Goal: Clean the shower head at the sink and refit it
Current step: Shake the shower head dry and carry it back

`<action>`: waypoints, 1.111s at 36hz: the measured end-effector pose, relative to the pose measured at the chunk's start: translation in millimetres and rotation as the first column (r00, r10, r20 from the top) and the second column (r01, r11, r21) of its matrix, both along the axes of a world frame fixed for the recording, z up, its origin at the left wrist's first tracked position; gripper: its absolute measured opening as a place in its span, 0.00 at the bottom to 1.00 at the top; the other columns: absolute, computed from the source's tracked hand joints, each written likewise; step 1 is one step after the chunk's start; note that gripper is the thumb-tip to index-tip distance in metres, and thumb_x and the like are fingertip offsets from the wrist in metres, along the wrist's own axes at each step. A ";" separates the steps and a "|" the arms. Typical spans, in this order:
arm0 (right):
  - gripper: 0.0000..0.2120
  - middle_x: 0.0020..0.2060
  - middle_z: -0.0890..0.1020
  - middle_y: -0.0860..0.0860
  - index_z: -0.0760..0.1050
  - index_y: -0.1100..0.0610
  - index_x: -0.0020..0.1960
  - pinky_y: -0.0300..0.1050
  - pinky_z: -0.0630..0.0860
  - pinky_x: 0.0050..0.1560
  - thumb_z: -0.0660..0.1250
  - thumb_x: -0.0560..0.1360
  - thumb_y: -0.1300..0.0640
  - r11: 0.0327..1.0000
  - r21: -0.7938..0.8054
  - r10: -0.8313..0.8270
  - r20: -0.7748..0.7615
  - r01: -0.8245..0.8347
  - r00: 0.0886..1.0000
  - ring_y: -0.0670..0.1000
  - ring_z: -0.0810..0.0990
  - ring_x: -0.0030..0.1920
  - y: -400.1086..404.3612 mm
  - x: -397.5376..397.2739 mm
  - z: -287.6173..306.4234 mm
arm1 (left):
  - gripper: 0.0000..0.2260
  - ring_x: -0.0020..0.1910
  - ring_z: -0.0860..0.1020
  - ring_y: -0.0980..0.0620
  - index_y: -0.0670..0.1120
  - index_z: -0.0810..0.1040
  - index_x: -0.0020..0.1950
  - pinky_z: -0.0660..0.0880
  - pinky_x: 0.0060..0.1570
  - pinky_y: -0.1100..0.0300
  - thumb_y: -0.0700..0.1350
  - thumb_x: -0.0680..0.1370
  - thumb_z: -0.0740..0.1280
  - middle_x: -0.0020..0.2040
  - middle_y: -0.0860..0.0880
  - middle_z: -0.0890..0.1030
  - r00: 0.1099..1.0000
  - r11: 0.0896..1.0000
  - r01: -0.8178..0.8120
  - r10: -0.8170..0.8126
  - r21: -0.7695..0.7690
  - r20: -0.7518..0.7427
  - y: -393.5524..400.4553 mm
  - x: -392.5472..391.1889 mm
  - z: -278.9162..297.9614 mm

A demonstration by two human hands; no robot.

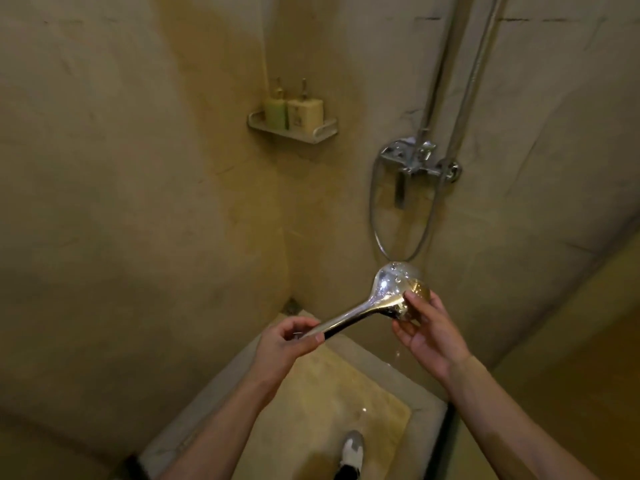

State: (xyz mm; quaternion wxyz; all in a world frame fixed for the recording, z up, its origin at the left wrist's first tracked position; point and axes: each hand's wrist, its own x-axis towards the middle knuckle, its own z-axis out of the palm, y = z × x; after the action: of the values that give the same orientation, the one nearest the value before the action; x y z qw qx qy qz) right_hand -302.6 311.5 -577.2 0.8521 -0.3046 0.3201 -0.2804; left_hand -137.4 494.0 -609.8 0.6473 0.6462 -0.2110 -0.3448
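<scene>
Right now my left hand (pixel 291 337) pinches the handle end of the shower head (pixel 398 292) while my right hand (pixel 429 337) cups its round face, its long axis rising rightward toward the hose (pixel 375 230) looping under the mixer (pixel 415 161), nearer my right.

Tiled bathroom shower stall: wall mixer tap (pixel 417 161), soap shelf (pixel 294 128).
</scene>
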 end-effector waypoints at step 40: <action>0.29 0.57 0.82 0.58 0.65 0.35 0.58 0.53 0.83 0.41 0.68 0.75 0.68 0.657 -0.625 -0.494 0.067 0.422 0.867 0.55 0.84 0.52 -241.0 78.4 223.8 | 0.08 0.41 0.82 0.50 0.48 0.82 0.46 0.76 0.39 0.60 0.37 0.70 0.74 0.43 0.47 0.85 0.726 0.671 0.684 -0.663 -0.287 0.182 -411.5 80.9 200.8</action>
State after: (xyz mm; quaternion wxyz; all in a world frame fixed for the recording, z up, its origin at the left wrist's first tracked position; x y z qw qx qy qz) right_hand -224.3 70.4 -353.4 0.5861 -0.4914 0.3218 -0.5581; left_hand -56.5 82.5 -408.9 0.5674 0.4133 -0.5095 -0.4976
